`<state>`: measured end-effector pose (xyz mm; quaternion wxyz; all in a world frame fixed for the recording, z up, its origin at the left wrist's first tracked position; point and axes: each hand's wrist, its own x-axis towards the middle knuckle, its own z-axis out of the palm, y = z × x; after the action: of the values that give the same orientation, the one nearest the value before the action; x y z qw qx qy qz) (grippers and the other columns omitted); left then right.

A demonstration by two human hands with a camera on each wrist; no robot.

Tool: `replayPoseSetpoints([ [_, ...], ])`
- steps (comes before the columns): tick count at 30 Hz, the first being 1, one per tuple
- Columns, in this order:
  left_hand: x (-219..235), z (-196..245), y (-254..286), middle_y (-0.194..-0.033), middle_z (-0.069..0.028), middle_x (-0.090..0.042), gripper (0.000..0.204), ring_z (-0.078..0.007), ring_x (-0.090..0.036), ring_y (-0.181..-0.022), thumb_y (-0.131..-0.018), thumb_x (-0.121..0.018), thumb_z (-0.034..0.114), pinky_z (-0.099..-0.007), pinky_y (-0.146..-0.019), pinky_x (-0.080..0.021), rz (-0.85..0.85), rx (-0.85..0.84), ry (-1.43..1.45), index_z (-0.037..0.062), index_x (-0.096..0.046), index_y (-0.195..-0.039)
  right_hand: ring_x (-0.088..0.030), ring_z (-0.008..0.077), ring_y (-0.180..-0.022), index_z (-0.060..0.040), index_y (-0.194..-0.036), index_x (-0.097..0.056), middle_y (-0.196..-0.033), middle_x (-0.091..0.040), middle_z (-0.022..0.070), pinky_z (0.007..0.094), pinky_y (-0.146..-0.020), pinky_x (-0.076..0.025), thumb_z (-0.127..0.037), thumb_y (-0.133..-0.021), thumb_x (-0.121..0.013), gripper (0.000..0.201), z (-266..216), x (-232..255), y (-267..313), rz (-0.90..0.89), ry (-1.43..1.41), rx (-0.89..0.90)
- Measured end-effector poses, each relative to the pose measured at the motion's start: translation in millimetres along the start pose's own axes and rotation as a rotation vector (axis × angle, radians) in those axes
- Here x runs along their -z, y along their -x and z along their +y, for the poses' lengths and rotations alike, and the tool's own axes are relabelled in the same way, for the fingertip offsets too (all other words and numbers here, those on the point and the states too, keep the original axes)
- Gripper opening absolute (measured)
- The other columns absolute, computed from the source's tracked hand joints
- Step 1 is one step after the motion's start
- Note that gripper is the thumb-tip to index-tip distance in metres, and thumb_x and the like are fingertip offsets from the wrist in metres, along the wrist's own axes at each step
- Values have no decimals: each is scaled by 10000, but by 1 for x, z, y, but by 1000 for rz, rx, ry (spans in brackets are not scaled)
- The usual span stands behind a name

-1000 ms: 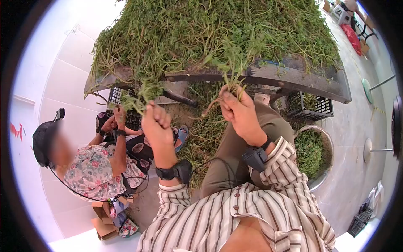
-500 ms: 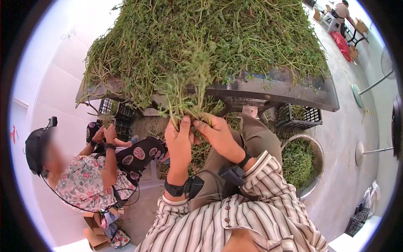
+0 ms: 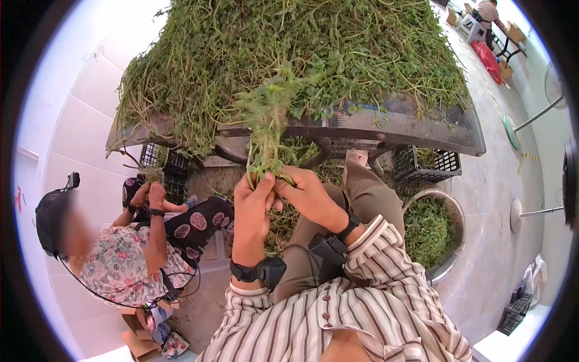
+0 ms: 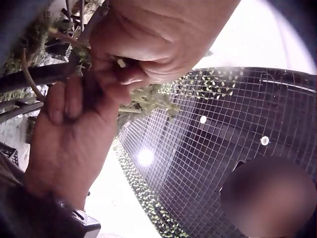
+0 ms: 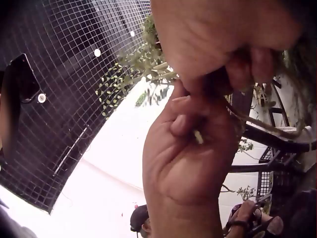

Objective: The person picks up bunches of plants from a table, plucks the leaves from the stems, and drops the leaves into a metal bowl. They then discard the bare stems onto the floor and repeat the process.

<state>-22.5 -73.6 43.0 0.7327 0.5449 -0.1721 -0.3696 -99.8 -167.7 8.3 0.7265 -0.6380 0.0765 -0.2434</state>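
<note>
The left hand [image 3: 254, 196] and the right hand [image 3: 303, 192] meet just below the front edge of the worktop [image 3: 386, 130], touching each other. Both grip the stems of 1 bunch of greens [image 3: 265, 136], fingers curled round its lower end; the leafy tops stand up in front of the worktop edge. A big heap of greens [image 3: 289, 48] covers the worktop. A metal basin [image 3: 453, 217] of greens sits right of the worktop's underside, beside a black crate [image 3: 428, 166]. Another person [image 3: 120, 253] sits to the left.
</note>
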Motion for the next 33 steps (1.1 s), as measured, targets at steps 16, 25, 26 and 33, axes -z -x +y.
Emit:
replayPoseSetpoints([
  [16,16,-13,-2,-680,-26,-560,191,-41,-383,-413,-866,-588,211,-193,-384,-340,112,-120,-224,37,-540,-927,-436,39,-654,-13,-976,-573,-726,-515,-38,203,-561,-377,-97,-814,-598,185,-15,3,-4,177,-161,-136],
  [25,11,-13,5,-629,-11,-529,226,-42,-383,-404,-851,-611,225,-188,-365,-295,60,-52,-236,24,-543,-928,-460,54,-604,-4,-935,-535,-695,-523,0,232,-529,-391,-106,-848,-540,134,-11,-1,-2,159,-122,-107],
  [26,15,-13,6,-636,-7,-536,217,-36,-391,-414,-860,-594,223,-182,-366,-299,48,-47,-261,31,-540,-946,-445,50,-570,-7,-916,-532,-666,-509,-6,224,-496,-367,-110,-852,-539,122,-7,0,-1,156,-178,-151],
  [33,34,-11,21,-626,-18,-534,220,-32,-366,-403,-859,-586,232,-179,-363,-257,-25,46,-224,34,-529,-936,-346,23,-476,-57,-865,-500,-598,-420,-52,183,-411,-247,-137,-872,-538,89,-5,-4,3,88,-336,-382],
])
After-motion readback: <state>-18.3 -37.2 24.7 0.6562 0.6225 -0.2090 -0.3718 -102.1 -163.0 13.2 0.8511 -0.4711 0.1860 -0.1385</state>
